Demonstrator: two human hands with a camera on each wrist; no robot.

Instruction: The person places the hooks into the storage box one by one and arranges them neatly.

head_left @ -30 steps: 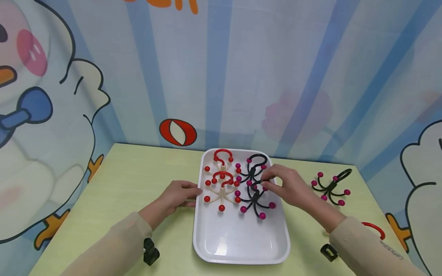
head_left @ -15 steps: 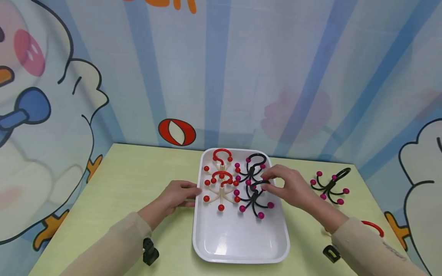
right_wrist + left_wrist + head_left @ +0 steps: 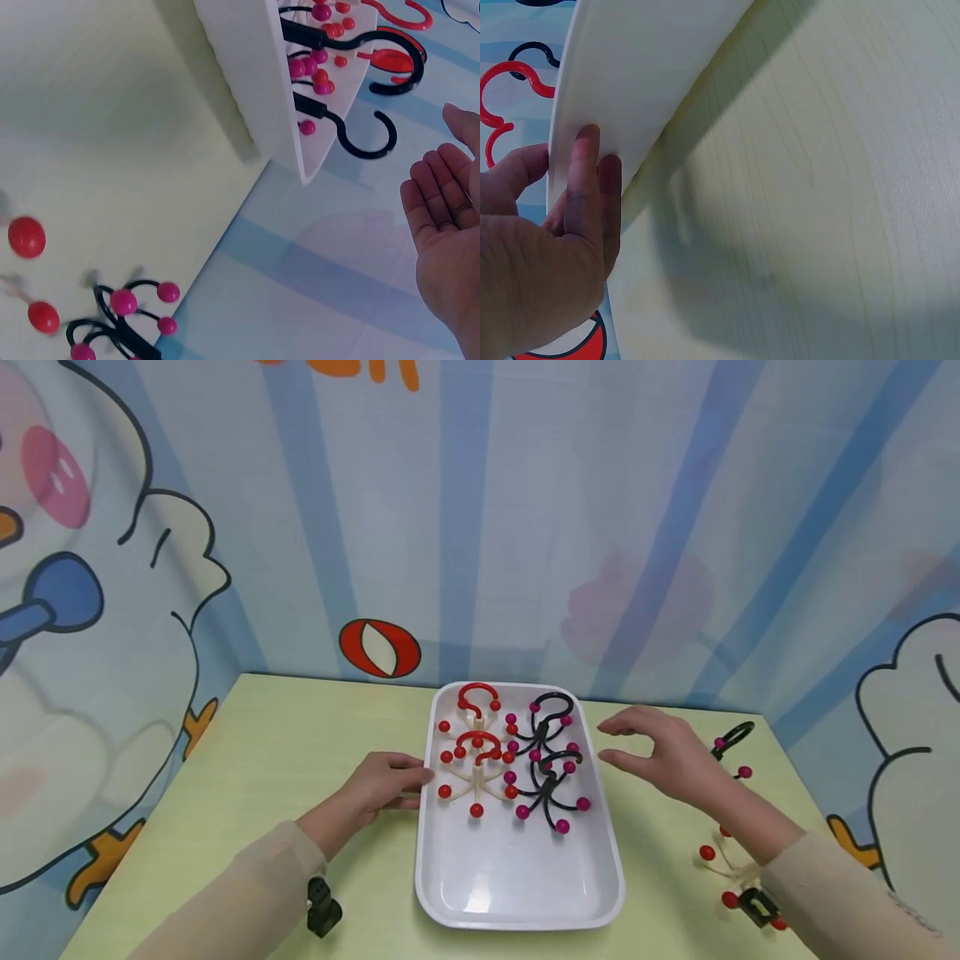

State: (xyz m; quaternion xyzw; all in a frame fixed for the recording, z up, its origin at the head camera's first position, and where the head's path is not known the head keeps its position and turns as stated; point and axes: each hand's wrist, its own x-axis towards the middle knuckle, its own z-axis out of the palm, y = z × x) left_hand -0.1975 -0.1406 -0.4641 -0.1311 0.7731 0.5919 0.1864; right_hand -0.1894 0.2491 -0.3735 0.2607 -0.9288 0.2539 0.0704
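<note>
A white tray (image 3: 517,877) holds two cream hanging hooks (image 3: 477,781) with red curved tops and red ball tips. Beside them lie two black hanging hooks (image 3: 550,789) with magenta ball tips. My left hand (image 3: 382,783) grips the tray's left side: its thumb is at the rim, while its fingers (image 3: 585,180) lie along the outer wall. Just off the tray's right side, my right hand (image 3: 667,756) holds nothing, its thumb and fingers spread apart. In the right wrist view the black hooks' curved tops (image 3: 397,60) stick out past the rim.
On the table's right side lie another black hook (image 3: 733,742) and another cream hook (image 3: 738,870), both partly covered by the right arm. Black wrist devices (image 3: 324,907) show at both sleeves. A printed cloth backdrop (image 3: 517,527) rises behind the table.
My right hand has let go of the front black hook and moved right, clear of the tray. More of the cream hook under the right arm now shows. The left hand stays at the tray.
</note>
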